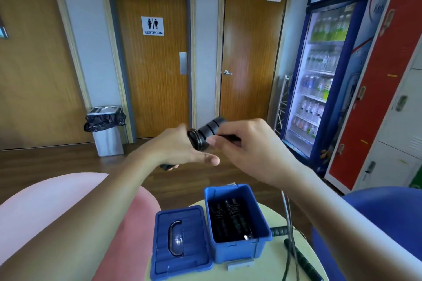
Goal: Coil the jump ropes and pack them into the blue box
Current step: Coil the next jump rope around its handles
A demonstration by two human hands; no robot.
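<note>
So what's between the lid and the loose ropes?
The open blue box, with black ropes inside, stands between the lid and the loose ropes, in the head view.

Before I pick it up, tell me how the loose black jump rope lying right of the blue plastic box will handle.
The loose black jump rope will probably flop: its thin cord lies in slack curves. Its cylindrical handles may roll on the pale round table. Likely light, being slim.

Restroom door, drinks fridge, perhaps lockers
</note>
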